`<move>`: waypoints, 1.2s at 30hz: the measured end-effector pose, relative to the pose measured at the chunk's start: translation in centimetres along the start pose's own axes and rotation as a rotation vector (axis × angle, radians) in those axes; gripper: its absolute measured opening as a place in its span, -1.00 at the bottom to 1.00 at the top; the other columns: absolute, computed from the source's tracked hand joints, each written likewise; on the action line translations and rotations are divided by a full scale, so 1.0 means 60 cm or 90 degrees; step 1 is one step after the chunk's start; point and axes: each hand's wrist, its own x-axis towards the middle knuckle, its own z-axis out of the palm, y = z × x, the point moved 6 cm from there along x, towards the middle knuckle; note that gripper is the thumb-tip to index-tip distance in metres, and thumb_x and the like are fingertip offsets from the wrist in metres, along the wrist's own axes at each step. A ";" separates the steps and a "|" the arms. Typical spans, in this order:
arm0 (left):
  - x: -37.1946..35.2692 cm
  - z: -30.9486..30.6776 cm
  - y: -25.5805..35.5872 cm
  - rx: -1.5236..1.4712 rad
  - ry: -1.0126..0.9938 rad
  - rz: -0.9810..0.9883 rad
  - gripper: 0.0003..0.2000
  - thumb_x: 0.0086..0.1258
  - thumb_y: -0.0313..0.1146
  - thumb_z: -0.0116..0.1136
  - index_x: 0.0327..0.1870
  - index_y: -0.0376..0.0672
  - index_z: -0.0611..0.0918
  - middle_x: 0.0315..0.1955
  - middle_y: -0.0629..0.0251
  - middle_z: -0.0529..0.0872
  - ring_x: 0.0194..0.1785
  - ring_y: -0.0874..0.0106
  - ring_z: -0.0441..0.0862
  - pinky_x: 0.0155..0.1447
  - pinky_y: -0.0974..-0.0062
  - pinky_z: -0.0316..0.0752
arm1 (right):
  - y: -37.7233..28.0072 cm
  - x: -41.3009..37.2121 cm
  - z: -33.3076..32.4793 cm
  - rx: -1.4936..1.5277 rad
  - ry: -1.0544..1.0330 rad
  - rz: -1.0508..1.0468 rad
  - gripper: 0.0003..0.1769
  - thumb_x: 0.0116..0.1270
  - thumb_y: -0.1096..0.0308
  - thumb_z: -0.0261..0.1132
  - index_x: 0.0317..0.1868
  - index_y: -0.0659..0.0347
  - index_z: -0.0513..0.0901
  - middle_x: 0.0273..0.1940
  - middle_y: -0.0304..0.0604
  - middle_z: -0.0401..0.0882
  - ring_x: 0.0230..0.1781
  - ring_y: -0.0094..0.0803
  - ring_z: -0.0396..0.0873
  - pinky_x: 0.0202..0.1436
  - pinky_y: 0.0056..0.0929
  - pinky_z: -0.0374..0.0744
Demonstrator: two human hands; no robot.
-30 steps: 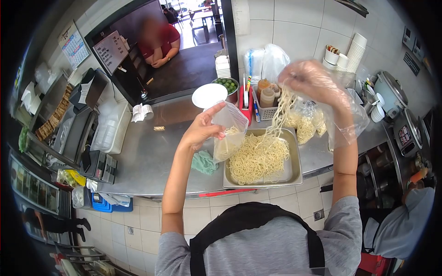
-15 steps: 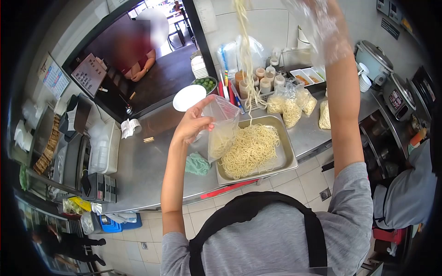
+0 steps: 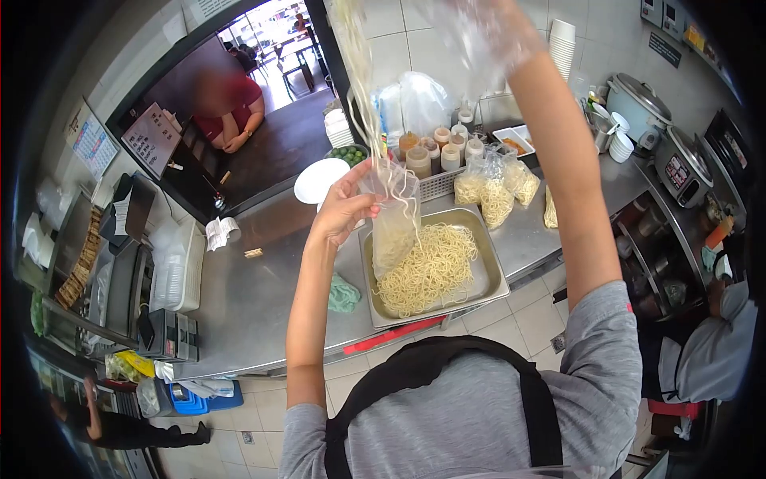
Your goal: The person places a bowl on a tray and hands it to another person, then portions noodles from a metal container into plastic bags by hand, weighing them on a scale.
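Note:
My left hand (image 3: 349, 209) pinches the rim of a clear plastic bag (image 3: 392, 243), which has some noodles in its bottom. Below and beside the bag, a metal tray (image 3: 493, 275) holds a heap of yellow noodles (image 3: 435, 271). Raised high at the top edge is my right hand (image 3: 487, 32), in a clear plastic glove, its fingertips blurred and partly cut off. A long bunch of noodles (image 3: 363, 88) hangs down from it, the lower strands at the bag's mouth and some draping outside it.
Filled noodle bags (image 3: 496, 199) lie right of the tray, near sauce bottles (image 3: 443, 148). A green cloth (image 3: 343, 294) and white plate (image 3: 321, 182) are on the left. A person (image 3: 227, 112) leans at the serving window; a co-worker (image 3: 710, 343) stands at right.
My right hand has moved left with the noodles, bringing their hanging ends from above the tray over to the bag. My left hand still holds the bag, slightly further right.

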 end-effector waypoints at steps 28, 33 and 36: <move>0.023 -0.058 -0.021 0.025 -0.010 -0.035 -0.36 0.17 -0.68 0.05 0.36 -0.28 0.23 0.08 0.26 0.52 -0.44 0.66 0.56 -0.35 0.73 0.52 | 0.200 -0.179 0.083 0.254 0.172 0.154 -0.74 0.25 0.41 0.31 -0.06 0.28 0.58 -0.18 -0.14 0.63 -0.25 -0.49 0.60 -0.18 -0.54 0.57; 0.090 -0.127 0.078 0.004 -0.006 0.041 -0.50 0.22 -0.67 -0.03 0.26 -0.29 0.39 0.10 0.32 0.57 -0.50 0.73 0.53 -0.37 0.79 0.51 | 0.179 -0.116 0.074 0.210 0.146 0.125 -0.69 0.24 0.36 0.32 -0.03 0.29 0.57 -0.17 -0.13 0.62 -0.26 -0.52 0.57 -0.19 -0.55 0.55; 0.145 -0.191 0.137 0.062 0.023 0.079 -0.54 0.25 -0.65 -0.03 0.23 -0.29 0.43 0.04 0.38 0.61 -0.51 0.74 0.50 -0.38 0.80 0.49 | 0.199 -0.106 0.076 0.201 0.140 0.119 -0.68 0.26 0.34 0.31 -0.02 0.30 0.56 -0.17 -0.14 0.62 -0.26 -0.56 0.57 -0.18 -0.57 0.55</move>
